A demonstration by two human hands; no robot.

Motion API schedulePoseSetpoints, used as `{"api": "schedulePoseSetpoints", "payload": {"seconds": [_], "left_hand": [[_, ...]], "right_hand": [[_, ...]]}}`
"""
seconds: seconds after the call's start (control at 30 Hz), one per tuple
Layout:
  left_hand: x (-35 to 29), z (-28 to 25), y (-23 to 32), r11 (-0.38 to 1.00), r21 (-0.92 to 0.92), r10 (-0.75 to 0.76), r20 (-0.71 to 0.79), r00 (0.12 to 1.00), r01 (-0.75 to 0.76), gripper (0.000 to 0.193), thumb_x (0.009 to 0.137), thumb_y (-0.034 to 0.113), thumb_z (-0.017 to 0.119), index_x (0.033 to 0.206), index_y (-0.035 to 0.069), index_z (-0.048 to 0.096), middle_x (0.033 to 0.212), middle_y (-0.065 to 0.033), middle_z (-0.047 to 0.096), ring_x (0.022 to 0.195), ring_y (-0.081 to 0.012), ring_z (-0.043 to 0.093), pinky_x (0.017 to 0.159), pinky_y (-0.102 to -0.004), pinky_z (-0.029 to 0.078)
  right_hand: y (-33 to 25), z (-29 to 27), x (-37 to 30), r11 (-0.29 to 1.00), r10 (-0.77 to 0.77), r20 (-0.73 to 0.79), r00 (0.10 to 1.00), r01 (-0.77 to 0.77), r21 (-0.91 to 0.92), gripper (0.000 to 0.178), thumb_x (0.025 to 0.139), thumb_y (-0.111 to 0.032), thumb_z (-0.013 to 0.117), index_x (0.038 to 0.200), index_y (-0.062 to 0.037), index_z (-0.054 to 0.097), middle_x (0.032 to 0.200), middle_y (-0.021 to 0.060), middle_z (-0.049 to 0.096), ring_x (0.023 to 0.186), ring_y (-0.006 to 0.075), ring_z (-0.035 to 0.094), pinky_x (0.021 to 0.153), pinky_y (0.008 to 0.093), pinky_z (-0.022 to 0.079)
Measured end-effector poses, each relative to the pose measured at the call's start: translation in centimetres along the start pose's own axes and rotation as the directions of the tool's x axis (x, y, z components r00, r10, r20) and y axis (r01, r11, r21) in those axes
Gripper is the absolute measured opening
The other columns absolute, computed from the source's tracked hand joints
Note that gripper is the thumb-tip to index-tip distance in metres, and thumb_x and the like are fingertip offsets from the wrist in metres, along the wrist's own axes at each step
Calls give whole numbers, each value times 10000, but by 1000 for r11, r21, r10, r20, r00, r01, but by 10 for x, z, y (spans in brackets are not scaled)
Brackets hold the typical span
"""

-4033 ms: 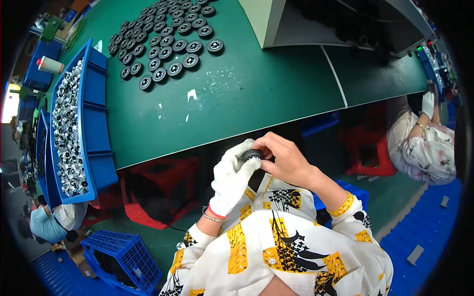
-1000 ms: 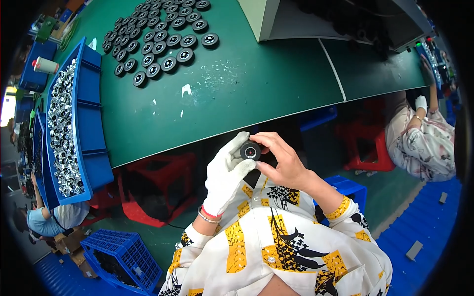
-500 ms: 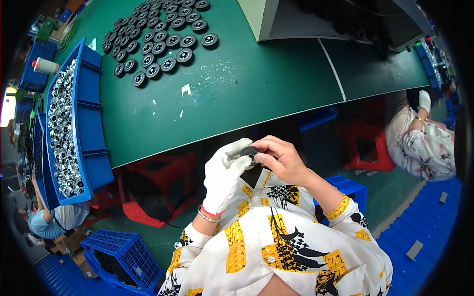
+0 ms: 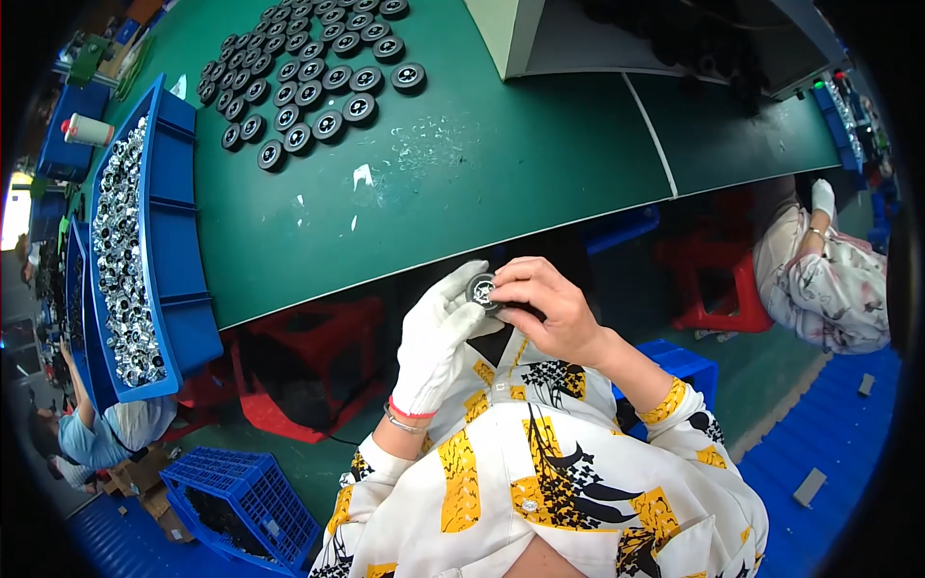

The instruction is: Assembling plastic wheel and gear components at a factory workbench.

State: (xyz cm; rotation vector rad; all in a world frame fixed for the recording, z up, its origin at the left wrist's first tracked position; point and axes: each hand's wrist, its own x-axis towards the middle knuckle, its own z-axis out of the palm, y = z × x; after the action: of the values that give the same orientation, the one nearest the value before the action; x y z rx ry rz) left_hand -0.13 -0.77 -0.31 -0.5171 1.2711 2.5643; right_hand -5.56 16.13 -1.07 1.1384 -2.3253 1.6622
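Note:
A small black wheel [image 4: 481,290] with a silvery hub faces up between my hands, just off the near edge of the bench. My left hand [image 4: 441,323], in a white glove, is closed on the wheel's left rim with thumb and fingers. From the right, my bare right hand [image 4: 542,303] pinches the wheel, its fingertips on the hub and its thumb below. Whether a smaller part sits under those fingertips is hidden. Many similar black wheels [image 4: 329,126] lie flat on the green bench at the far left.
A blue bin [image 4: 173,250] of shiny metal parts stands at the bench's left end. Red stools [image 4: 289,385] are under the bench edge. A blue crate [image 4: 236,501] sits on the floor at lower left. Another person [image 4: 819,270] sits at the right, a grey-white housing [image 4: 511,39] stands behind.
The wheel has turned from edge-on to show its hub face. My right fingers have shifted from its rim onto the hub.

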Motion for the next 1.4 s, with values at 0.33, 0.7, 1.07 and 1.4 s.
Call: {"api": "schedulePoseSetpoints", "payload": {"seconds": [0.33, 0.7, 1.07, 1.4], "left_hand": [[-4, 9, 4, 1000, 21, 0, -19, 1000, 0, 513, 842, 5, 591, 1313, -86, 408, 1208, -151, 542, 1045, -177, 575, 840, -309, 547], [-4, 8, -2, 960, 277, 66, -93, 993, -38, 386, 836, -23, 612, 1214, -58, 540, 1097, -108, 611, 953, -142, 597, 789, -262, 542], [2, 1, -2, 975, 222, -8, -1, 1000, 8, 441, 842, 28, 625, 1253, -66, 496, 1081, -119, 608, 942, -143, 598, 783, -261, 532], [4, 11, -11, 984, 137, 125, -65, 990, -115, 550, 799, -25, 645, 1302, -85, 429, 1168, -136, 557, 1013, -151, 563, 849, -269, 489]], "right_hand": [[-3, 1, -5, 964, 265, 88, 960, -267, 12, 554, 674, -19, 756, 1186, -44, 544, 1118, 121, 538, 938, 227, 571, 704, 293, 506], [-3, 12, -1, 977, 68, 11, 998, -64, -205, 504, 602, -4, 762, 1066, -16, 569, 952, 130, 564, 826, 281, 577, 656, 330, 506], [-5, 8, 5, 982, 151, 63, 986, -143, -126, 473, 610, -20, 755, 1047, -64, 579, 973, 107, 551, 839, 276, 572, 716, 345, 507], [-6, 17, 5, 966, 177, -104, 979, -193, -172, 485, 603, -71, 791, 1041, -54, 584, 991, 104, 561, 935, 275, 571, 752, 354, 503]]}}
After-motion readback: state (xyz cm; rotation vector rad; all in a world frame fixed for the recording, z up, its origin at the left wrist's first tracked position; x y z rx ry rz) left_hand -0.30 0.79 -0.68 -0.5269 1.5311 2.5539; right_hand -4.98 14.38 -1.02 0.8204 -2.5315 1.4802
